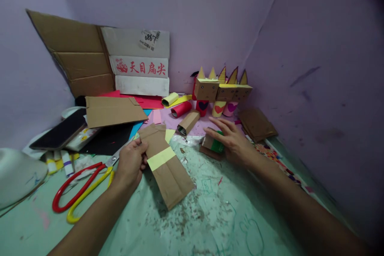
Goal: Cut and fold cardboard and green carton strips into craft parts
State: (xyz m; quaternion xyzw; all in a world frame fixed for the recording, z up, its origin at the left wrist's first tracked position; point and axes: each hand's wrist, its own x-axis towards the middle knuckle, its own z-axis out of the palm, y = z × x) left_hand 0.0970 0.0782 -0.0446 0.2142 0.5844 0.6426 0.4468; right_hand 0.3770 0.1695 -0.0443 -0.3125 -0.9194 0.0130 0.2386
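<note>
My left hand (132, 162) pinches the left edge of a flat piece of brown cardboard (175, 182). A pale yellow paper strip (161, 158) crosses that piece, which is tilted above the table. Large scissors (87, 184) with red and yellow handles lie beside my left wrist, their blades partly behind the hand. My right hand (229, 138) is over a small green and white block (214, 143), with its fingers stretched and apart. The fingertips are at or just above the block; whether they touch it I cannot tell. My right thumb is hidden.
Behind stand cardboard figures (207, 90) with pointed ears on coloured paper tubes. A brown cardboard tube (189, 123), a red roll (181, 109) and a yellow roll (170, 99) lie nearer. Cardboard sheets (115, 112), a dark phone (60, 130) and markers (67, 163) crowd the left; folded cardboard (258, 124) lies right.
</note>
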